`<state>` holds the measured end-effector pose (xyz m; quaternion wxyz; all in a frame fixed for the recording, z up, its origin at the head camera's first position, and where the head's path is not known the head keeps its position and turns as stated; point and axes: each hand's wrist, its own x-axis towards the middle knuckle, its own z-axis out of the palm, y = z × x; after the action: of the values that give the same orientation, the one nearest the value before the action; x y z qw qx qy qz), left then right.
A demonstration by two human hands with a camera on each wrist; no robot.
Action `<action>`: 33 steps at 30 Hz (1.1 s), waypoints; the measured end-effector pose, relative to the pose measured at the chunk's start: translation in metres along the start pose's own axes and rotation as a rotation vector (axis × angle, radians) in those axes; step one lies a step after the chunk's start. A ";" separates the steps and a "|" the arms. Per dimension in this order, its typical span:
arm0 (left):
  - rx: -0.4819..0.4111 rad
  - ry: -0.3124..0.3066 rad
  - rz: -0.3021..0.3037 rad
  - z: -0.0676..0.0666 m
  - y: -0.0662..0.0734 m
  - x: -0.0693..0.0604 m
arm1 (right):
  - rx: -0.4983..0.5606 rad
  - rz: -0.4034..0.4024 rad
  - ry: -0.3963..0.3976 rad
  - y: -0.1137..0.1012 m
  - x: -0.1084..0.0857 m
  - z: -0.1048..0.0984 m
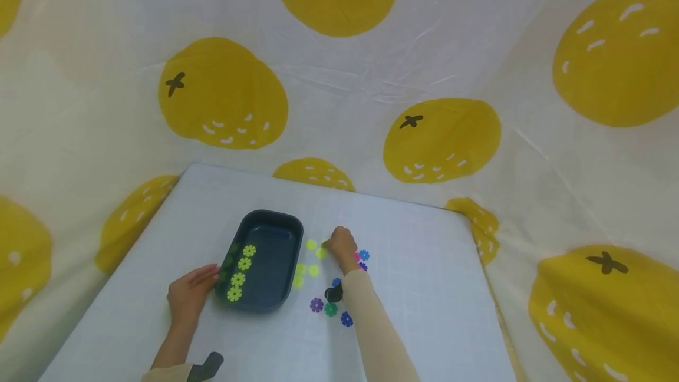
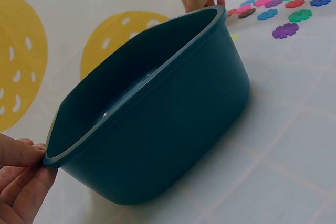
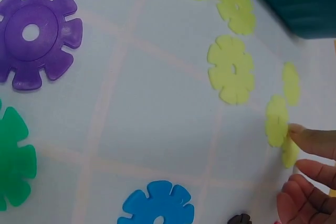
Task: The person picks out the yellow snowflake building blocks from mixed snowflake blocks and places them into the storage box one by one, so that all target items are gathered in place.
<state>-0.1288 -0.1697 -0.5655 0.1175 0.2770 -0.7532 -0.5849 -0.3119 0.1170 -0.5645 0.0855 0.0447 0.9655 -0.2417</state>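
Note:
A dark teal rectangular tray (image 1: 300, 252) stands on the table, with a row of several yellow-green flower-shaped discs (image 1: 244, 263) inside. My left hand (image 1: 190, 295) is at its near left side; in the left wrist view, thumb and fingers pinch the tray's rim (image 2: 56, 162). To the right of the tray, my right hand (image 1: 342, 246) reaches down among loose yellow-green discs (image 1: 314, 270). The right wrist view has a yellow-green disc (image 3: 290, 153) between its thumb and forefinger, touching or overlapping another disc (image 3: 276, 121).
More flower-shaped discs lie near the right forearm: purple (image 1: 316, 305), green (image 1: 331, 309), dark blue (image 1: 347, 319) and light blue (image 1: 363, 255). Some are partly hidden by the arm. A white cloth with yellow fruit prints (image 1: 223, 93) hangs behind and beside the white table (image 1: 424, 264).

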 end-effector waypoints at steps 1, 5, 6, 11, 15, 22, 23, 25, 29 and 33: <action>0.007 0.001 0.005 0.000 0.000 0.000 | -0.001 -0.007 0.001 0.000 0.000 0.001; 0.034 0.007 0.035 0.000 -0.001 0.000 | 0.026 -0.031 0.003 -0.001 -0.001 0.003; 0.040 0.007 0.042 0.000 -0.001 0.000 | 0.039 -0.038 0.003 -0.001 -0.001 0.004; 0.039 0.002 0.043 0.001 0.000 -0.001 | 0.115 -0.056 0.032 0.001 -0.002 0.009; 0.040 0.001 0.037 0.001 0.000 -0.001 | 0.176 -0.018 0.115 0.007 0.000 0.010; 0.038 0.000 0.021 0.000 0.000 -0.002 | 0.414 0.115 0.148 0.022 0.002 0.006; 0.038 -0.001 0.018 0.000 0.000 -0.002 | 0.438 0.124 0.148 0.024 0.002 0.006; 0.040 -0.002 0.013 0.000 0.000 -0.002 | 0.479 0.135 0.152 0.029 0.003 0.006; 0.036 -0.002 0.010 0.000 -0.001 -0.002 | 0.588 0.194 0.152 0.036 0.004 0.003; 0.035 -0.001 0.015 0.000 0.000 -0.002 | 0.724 0.278 0.143 0.037 0.006 -0.003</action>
<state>-0.1271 -0.1690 -0.5650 0.1166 0.2729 -0.7654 -0.5710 -0.3132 0.1514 -0.5805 0.0286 0.2188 0.8061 -0.5492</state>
